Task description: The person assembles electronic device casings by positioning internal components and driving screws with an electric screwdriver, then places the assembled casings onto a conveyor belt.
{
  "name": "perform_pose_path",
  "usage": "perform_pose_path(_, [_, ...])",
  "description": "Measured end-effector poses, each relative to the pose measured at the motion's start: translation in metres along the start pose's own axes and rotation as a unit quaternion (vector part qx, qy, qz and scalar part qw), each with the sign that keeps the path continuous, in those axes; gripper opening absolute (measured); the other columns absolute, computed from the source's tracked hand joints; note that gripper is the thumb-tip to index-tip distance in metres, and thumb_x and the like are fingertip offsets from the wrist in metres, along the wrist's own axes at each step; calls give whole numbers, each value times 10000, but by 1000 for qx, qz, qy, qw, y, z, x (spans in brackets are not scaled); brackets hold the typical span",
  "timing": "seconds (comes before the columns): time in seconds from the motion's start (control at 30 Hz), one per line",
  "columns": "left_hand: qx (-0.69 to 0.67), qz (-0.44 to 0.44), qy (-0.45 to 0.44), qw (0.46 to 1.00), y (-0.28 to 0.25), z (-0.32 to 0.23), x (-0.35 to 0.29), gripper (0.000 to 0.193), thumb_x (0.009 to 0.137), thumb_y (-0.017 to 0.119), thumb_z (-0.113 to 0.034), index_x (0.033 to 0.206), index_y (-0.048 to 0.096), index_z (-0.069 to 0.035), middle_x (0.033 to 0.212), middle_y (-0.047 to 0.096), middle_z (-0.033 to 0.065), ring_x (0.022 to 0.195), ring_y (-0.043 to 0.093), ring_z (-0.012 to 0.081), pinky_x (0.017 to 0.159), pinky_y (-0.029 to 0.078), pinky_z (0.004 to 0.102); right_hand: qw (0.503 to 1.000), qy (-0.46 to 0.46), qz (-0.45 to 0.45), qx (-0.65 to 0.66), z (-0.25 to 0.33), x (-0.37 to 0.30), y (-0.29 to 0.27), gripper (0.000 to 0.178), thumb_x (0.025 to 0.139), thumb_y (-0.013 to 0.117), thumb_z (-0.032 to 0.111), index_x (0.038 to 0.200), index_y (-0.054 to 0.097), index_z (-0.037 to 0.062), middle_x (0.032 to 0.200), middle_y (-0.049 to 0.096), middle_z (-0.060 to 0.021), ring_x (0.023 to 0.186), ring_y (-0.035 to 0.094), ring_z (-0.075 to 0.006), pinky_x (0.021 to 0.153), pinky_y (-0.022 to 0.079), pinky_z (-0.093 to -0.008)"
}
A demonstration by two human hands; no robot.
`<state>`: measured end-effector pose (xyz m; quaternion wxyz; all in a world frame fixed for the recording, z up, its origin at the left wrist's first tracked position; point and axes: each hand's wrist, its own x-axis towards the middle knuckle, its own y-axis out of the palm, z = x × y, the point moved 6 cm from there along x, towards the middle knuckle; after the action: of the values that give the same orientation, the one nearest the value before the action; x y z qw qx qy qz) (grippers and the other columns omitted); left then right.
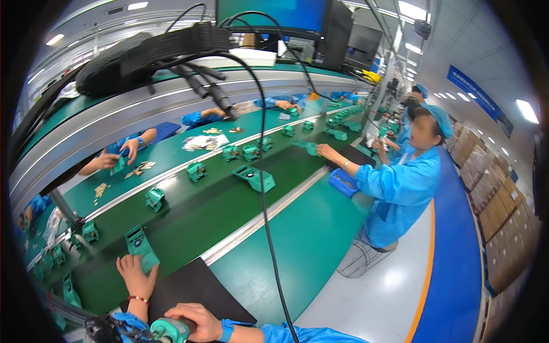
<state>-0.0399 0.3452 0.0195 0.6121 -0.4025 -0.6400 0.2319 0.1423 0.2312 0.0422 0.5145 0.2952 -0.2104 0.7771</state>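
Observation:
My left hand [136,278] reaches over the near edge of the conveyor belt, fingers spread, at the near end of a long green plastic housing [139,243]. Whether it touches the housing is hard to tell. Low in the picture my right hand [198,321] is wrapped round a green rounded part [170,330] with a darker side; its lower end is cut off by the frame. Beneath my hands lies a black mat [200,288].
The dark green conveyor belt [200,214] carries several green assemblies and another long housing [254,178]. A black cable [266,211] hangs across the view. To the right a co-worker in blue [400,183] reaches to the belt beside a blue bin [343,182]. Other workers' hands [131,148] are opposite.

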Motion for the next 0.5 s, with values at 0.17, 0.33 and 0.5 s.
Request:
perform_pose_path(0.17, [-10, -5, 11, 1000, -1, -22, 10, 464, 756, 774, -322, 1104, 606, -64, 1187, 551, 182, 1161, 492, 398, 1103, 302, 588, 999, -5, 12, -33, 12, 6, -19, 548, 650, 815, 87, 1167, 641, 41, 920, 667, -104, 789, 668, -279, 693, 537, -352])
perform_pose_path(0.33, [-9, -3, -1, 1000, 17, -14, 8, 430, 791, 763, -338, 1098, 613, -76, 1184, 555, 123, 1175, 503, 334, 1111, 278, 569, 999, -36, 1, -10, 7, 5, -19, 546, 629, 877, 133, 1108, 648, 6, 810, 652, -86, 656, 633, -225, 599, 505, -328])
perform_pose_path(0.5, [0, -9, -9, 1000, 2, -7, 4, 410, 810, 755, -333, 1096, 612, -75, 1191, 556, 114, 1185, 506, 314, 1116, 271, 557, 999, -45, 25, -10, 9, 6, -3, 522, 661, 877, 159, 1104, 646, 6, 776, 634, -74, 636, 619, -213, 580, 485, -319])
